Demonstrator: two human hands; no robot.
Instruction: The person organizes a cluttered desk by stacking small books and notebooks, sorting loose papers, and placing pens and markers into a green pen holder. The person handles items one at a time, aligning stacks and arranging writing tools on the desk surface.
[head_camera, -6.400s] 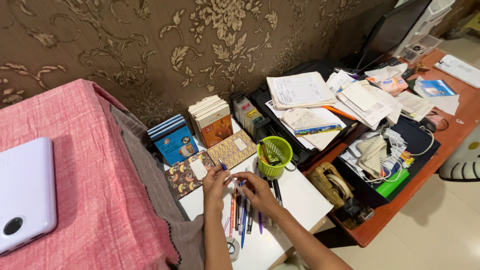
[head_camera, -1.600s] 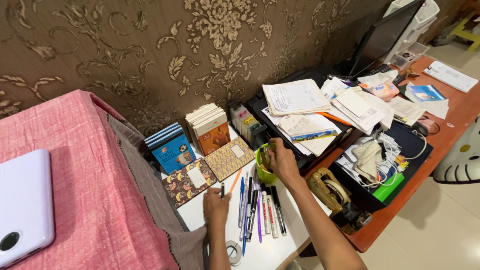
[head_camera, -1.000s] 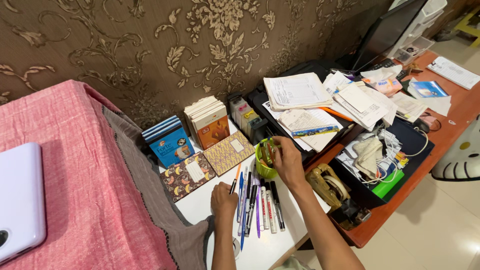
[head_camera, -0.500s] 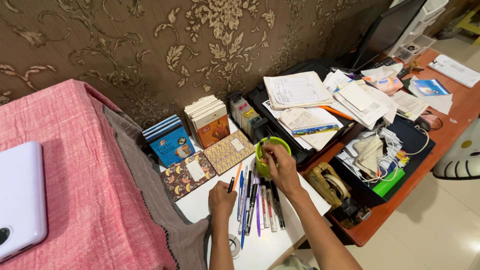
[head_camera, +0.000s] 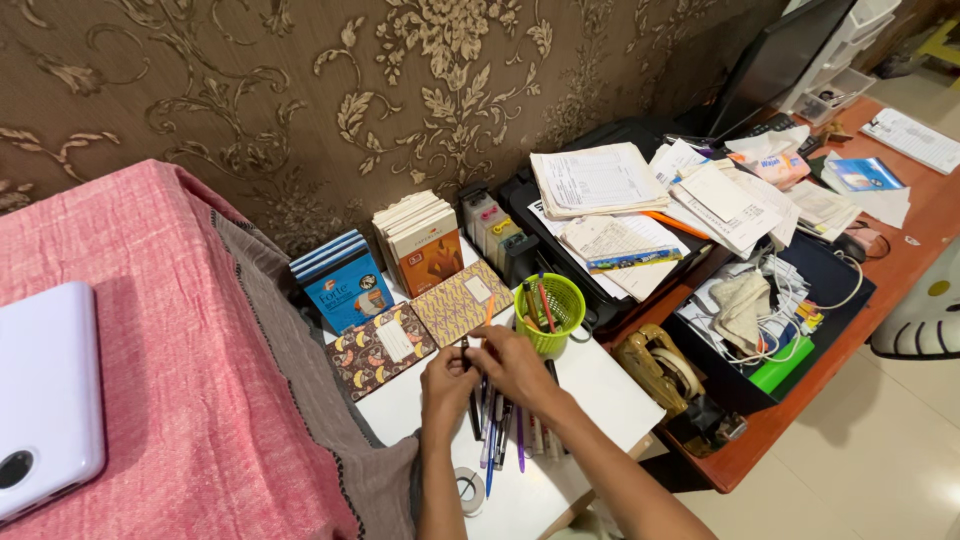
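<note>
Head view, looking down on a small white worktop (head_camera: 600, 385) set against patterned wallpaper. Both hands meet over a row of pens (head_camera: 497, 432) lying side by side on the worktop, just beside a green mesh cup (head_camera: 553, 312) that already holds a few pens upright; most of the row is not in the cup, so the sorting appears to be at an early stage. The left hand (head_camera: 447, 380) has its fingers curled together around a dark pen (head_camera: 466, 362). The right hand (head_camera: 515, 366) lies with its fingers bent and close together on the same cluster, touching the pens; whether it pinches one cannot be told. Two patterned notebooks (head_camera: 425, 322) lie near, beyond the hands.
</note>
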